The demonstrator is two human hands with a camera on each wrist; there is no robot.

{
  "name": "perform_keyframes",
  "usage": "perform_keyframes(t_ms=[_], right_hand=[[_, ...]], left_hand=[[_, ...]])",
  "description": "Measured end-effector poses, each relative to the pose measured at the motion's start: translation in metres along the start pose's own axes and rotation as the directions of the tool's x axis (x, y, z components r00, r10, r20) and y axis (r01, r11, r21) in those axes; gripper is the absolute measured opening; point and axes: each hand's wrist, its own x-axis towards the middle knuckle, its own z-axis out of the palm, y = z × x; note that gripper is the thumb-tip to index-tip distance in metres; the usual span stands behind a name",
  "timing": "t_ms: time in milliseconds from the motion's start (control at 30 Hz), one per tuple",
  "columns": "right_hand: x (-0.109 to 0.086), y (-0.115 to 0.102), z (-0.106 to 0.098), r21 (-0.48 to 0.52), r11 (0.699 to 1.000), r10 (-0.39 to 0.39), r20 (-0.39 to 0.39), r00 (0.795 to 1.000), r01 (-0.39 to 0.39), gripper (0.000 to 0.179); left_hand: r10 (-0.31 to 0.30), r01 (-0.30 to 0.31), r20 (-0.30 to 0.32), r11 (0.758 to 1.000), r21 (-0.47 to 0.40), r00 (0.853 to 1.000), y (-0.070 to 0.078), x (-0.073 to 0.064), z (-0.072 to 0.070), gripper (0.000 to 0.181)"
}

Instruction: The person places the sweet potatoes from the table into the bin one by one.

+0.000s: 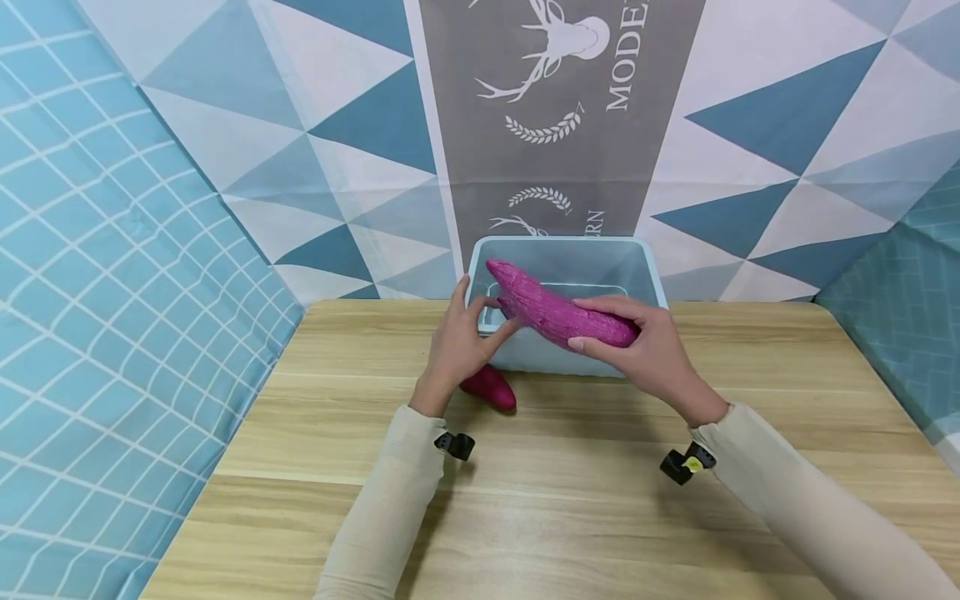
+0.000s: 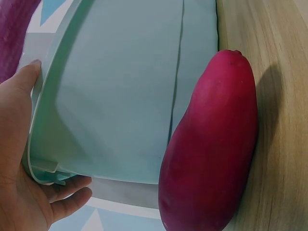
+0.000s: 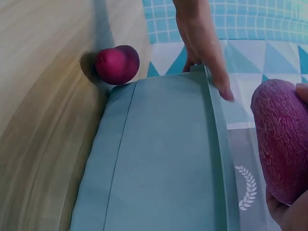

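My right hand (image 1: 648,342) grips one end of a wrinkled purple sweet potato (image 1: 551,308), thumb on the near side and fingers on the far side. The sweet potato slants above a light blue plastic bin (image 1: 555,354), its tapered end toward the bin's left side. At the bin's front left corner, my left hand (image 1: 461,346) holds the rim; the left wrist view has fingers beneath the lip. A second, smoother magenta sweet potato (image 2: 211,144) lies on the table against the bin's front, partly hidden by the left hand in the head view.
The wooden table (image 1: 525,517) carries the bin at its back edge, close to a patterned backdrop (image 1: 360,158). Blue tile-print cloth (image 1: 135,250) hangs along the left side, and another blue cloth (image 1: 900,308) borders the right.
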Motion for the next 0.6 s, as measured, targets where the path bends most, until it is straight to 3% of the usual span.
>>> perform_keyframes(t_ms=[267, 600], right_hand=[[0.027, 0.009, 0.013, 0.011, 0.999, 0.053, -0.017, 0.998, -0.053, 0.048], [0.06, 0.013, 0.036, 0.041, 0.958, 0.285, -0.049, 0.957, -0.283, 0.054]], left_hand=[[-0.022, 0.022, 0.007, 1.0, 0.009, 1.0, -0.002, -0.001, -0.001, 0.061], [-0.009, 0.009, 0.002, 1.0, 0.019, 1.0, -0.001, 0.0, 0.0, 0.061]])
